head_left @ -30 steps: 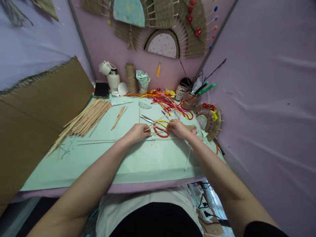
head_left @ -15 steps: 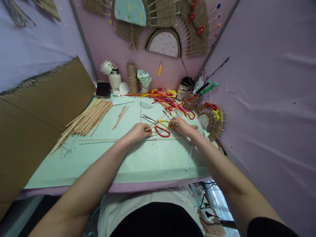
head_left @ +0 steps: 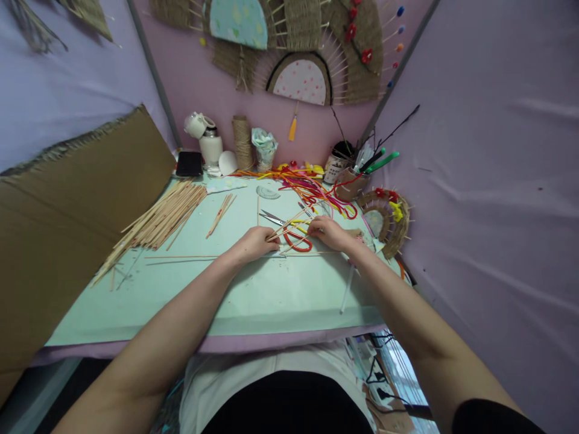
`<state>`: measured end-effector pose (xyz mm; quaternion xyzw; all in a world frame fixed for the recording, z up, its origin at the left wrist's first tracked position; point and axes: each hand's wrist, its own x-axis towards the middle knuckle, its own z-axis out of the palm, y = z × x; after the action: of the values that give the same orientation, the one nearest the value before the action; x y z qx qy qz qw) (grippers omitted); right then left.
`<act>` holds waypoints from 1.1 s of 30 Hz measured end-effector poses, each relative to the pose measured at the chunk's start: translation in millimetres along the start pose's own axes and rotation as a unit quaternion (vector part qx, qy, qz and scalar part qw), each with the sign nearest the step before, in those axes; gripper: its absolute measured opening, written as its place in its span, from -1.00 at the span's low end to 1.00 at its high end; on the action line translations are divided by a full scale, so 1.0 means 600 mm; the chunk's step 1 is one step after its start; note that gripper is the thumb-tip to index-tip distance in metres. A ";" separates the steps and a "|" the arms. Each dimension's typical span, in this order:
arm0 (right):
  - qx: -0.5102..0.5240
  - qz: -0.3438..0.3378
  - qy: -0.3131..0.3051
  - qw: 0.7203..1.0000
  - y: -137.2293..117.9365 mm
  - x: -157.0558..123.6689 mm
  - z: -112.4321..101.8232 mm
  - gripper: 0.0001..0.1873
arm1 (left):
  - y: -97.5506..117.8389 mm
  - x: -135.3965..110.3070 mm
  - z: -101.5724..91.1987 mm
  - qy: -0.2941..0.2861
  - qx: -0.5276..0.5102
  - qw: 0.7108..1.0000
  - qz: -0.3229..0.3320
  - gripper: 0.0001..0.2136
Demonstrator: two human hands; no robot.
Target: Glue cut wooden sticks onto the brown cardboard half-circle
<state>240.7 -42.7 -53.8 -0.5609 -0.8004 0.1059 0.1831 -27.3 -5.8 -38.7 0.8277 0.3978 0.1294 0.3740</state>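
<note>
My left hand (head_left: 259, 242) is closed on thin wooden sticks (head_left: 289, 225) that slant up to the right from its fingertips. My right hand (head_left: 326, 232) is closed too, its fingertips pinching the thin sticks at their right side. Under and between the hands lie scissors with red and yellow handles (head_left: 299, 245), blades pointing left. Another long stick (head_left: 181, 257) lies flat on the table, passing behind my left wrist. How many sticks each hand grips is too fine to make out.
A large pile of wooden sticks (head_left: 163, 217) lies at left, with a small bunch (head_left: 221, 215) beside it. A cardboard sheet (head_left: 81, 211) stands at the left. Colourful pipe cleaners (head_left: 312, 187), a protractor (head_left: 268, 193), a twine spool (head_left: 242, 143) and a pen cup (head_left: 350, 184) are farther back.
My right hand has shifted very slightly left, and my left hand a touch to the right. Both keep their hold on the sticks.
</note>
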 end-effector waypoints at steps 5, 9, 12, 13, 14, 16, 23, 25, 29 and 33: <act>0.003 0.002 -0.002 1.000 0.007 -0.002 0.002 -0.88 | 0.000 0.000 -0.001 -0.001 -0.005 1.000 -0.004 -0.83; 0.006 0.001 0.000 1.000 0.013 -0.003 0.004 -0.88 | -0.001 0.000 0.000 0.000 -0.007 1.000 -0.001 -0.82; -0.001 0.000 0.005 1.000 0.015 -0.004 0.004 -0.89 | -0.001 0.000 0.001 0.000 -0.010 1.000 -0.001 -0.82; -0.004 0.001 0.005 1.000 0.014 -0.004 0.004 -0.89 | -0.001 0.000 0.001 0.001 -0.011 1.000 -0.001 -0.82; -0.008 0.001 0.004 1.000 0.014 -0.004 0.004 -0.89 | -0.001 0.000 0.002 0.002 -0.011 1.000 0.001 -0.82; -0.013 0.004 -0.002 1.000 0.011 -0.005 0.004 -0.90 | 0.000 -0.001 0.003 0.003 -0.009 1.000 0.005 -0.82; -0.009 0.014 0.022 1.000 0.012 -0.012 -0.015 -0.90 | 0.003 -0.002 0.007 0.003 0.008 1.000 0.014 -0.84; -0.013 0.027 0.040 0.999 0.019 -0.017 -0.026 -0.88 | 0.004 -0.002 0.008 0.005 0.019 1.000 0.012 -0.86; -0.027 0.048 0.051 0.997 0.035 -0.028 -0.043 -0.83 | 0.005 -0.001 0.009 0.010 0.034 0.999 0.011 -0.87; -0.037 0.059 0.059 0.996 0.045 -0.038 -0.051 -0.85 | 0.002 0.000 0.009 0.019 0.039 0.999 0.018 -0.87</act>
<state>283.6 -56.0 -39.8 -0.6189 -0.7571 0.0534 0.2021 -23.8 -9.0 -41.4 0.8461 0.3944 0.1362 0.3318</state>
